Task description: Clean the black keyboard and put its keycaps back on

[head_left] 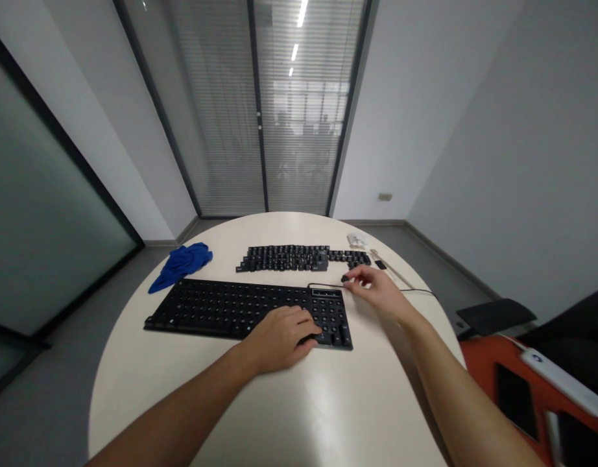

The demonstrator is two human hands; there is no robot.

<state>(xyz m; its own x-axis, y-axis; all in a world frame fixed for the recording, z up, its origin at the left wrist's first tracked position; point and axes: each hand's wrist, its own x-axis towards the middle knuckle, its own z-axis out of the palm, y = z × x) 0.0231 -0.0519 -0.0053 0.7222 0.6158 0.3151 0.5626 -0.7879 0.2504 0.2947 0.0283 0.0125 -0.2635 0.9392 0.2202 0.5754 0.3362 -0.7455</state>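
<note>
A black keyboard point(206, 308) lies on the table with most of its keycaps off, showing rows of bare key posts. A few caps sit at its lower right. My left hand point(284, 337) rests over its right part, fingers curled and thumb low near the front edge. What lies between that thumb and forefinger is too dark to make out. My right hand point(371, 285) is raised beyond the keyboard's upper right corner, pinching a small black keycap point(346, 278) between thumb and fingertips. Behind the keyboard, loose black keycaps point(289, 257) are laid out in rows.
A crumpled blue cloth point(185, 263) lies at the table's back left. Back right are a small clear bag point(357, 240), a thin stick-like tool point(391, 268) and a cable point(416, 290). To the right, an orange chair seat point(484, 370) holds a phone point(517, 399) and a white power strip point(564, 379).
</note>
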